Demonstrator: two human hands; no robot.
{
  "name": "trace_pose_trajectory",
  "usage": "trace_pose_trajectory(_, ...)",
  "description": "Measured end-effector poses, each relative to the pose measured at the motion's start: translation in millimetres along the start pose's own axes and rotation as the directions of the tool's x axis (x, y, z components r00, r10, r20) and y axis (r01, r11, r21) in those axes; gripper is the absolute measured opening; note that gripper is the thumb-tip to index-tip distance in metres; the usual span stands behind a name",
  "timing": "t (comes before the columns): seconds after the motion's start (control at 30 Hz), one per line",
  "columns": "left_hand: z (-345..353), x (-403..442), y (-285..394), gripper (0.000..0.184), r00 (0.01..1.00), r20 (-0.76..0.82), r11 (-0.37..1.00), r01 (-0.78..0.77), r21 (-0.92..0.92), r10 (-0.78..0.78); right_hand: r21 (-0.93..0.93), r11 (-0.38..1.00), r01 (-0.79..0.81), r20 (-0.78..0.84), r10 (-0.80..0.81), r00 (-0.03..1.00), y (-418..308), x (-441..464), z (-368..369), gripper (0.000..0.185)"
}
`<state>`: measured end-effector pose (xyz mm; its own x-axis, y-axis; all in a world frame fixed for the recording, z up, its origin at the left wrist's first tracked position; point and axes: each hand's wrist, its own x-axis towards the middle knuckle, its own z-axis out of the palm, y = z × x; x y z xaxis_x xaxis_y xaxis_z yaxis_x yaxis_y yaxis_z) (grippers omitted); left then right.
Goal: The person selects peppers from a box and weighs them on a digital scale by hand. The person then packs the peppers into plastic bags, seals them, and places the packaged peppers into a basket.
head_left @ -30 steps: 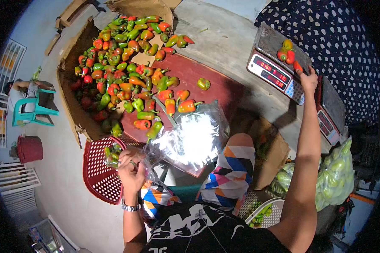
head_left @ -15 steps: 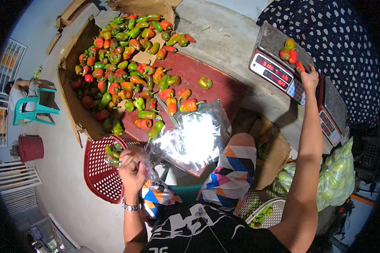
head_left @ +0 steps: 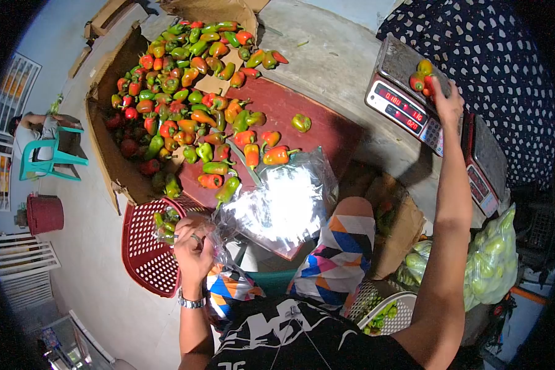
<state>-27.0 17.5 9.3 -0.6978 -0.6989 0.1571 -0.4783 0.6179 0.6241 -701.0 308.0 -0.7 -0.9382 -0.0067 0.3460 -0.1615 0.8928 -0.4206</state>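
Note:
My right hand (head_left: pixel 447 102) reaches over the digital scale (head_left: pixel 401 106), its fingers around red peppers on the pan. A yellow-green pepper (head_left: pixel 424 67) lies beside the fingertips, and the fingers partly hide the red ones. The scale's display is lit red. My left hand (head_left: pixel 193 248) is closed on the gathered plastic of a clear bag with small green peppers (head_left: pixel 165 223), above the rim of a red basket. A heap of red and green peppers (head_left: pixel 185 123) lies on cardboard and on the red board (head_left: pixel 324 132). Shiny clear plastic bags (head_left: pixel 283 200) lie at the board's near edge.
A second scale (head_left: pixel 484 166) stands right of the first. Bags of pale green vegetables (head_left: pixel 490 259) are at the lower right, above a white basket (head_left: pixel 401 311) of green peppers. A person (head_left: pixel 34 132) sits near a teal chair (head_left: pixel 52 154) at the far left.
My right hand has moved from the scale's lower right edge farther over the pan, and its fingers have come around the red peppers. My left hand stays in place.

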Motion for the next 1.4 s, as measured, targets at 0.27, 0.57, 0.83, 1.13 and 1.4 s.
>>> trace_pose_trajectory(0.27,0.0,-0.9,-2.0,0.014,1.0,0.012,1.0,0.015,0.022,-0.015,-0.237,0.882,-0.407,0.192,0.453,0.87,-88.5,-1.2,16.2,0.123)
trace_pose_trajectory(0.57,-0.5,-2.4,-2.1,0.014,0.999,0.017,0.999,0.031,0.015,-0.031,-0.363,0.89,-0.275,0.241,0.375,0.895,-79.7,11.7,16.9,0.116)
trace_pose_trajectory(0.83,0.2,-2.4,-4.7,0.015,0.999,-0.012,0.997,-0.035,0.063,0.035,-0.299,0.952,-0.071,0.272,0.156,0.95,-66.6,1.8,11.2,0.1)
trace_pose_trajectory(1.13,1.0,-2.8,-2.9,0.017,0.999,0.009,0.999,0.036,0.005,-0.036,-0.241,0.97,0.017,0.266,0.049,0.963,-59.6,5.3,4.9,0.09)
trace_pose_trajectory(1.4,-8.6,5.1,9.1,0.011,0.988,-0.132,0.962,0.048,-0.269,-0.086,0.792,0.396,-0.465,0.551,-0.135,0.824,-28.3,-28.3,-40.0,0.07)
